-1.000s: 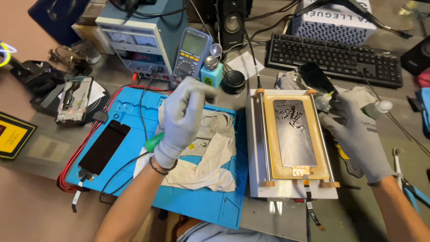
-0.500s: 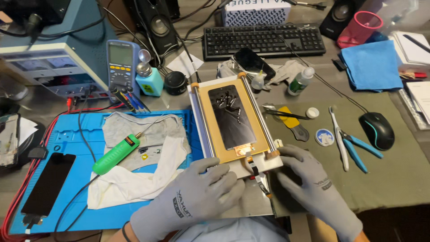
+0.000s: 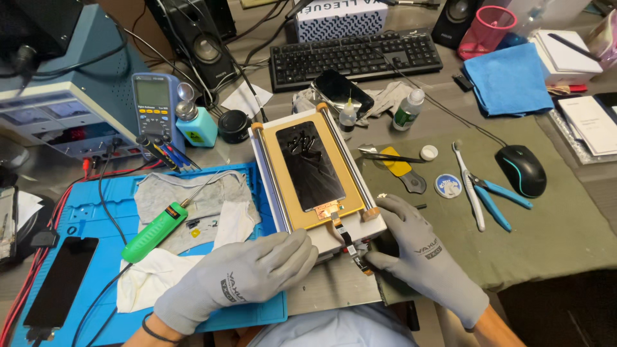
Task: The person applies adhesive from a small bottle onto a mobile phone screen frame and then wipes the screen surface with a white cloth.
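On the cluttered desk (image 3: 565,212), mid-frame, the heating plate (image 3: 319,177) carries the dark screen (image 3: 310,166); left hand (image 3: 241,276) braces it flat, open, right hand (image 3: 421,257) pinching the ribbon cable (image 3: 352,247), best eased gently.

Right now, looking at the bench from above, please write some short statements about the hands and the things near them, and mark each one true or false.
1. Both hands wear grey gloves. True: the left hand and the right hand are both gloved.
2. The left hand holds the green-handled tool. False: that tool lies alone on the white cloth, apart from the hand.
3. A dark phone screen lies on the yellow pad of the plate machine. True.
4. The black mouse sits on the blue mat. False: it sits on the olive cloth to the right.
5. The right hand's fingertips are at the machine's front edge. True.
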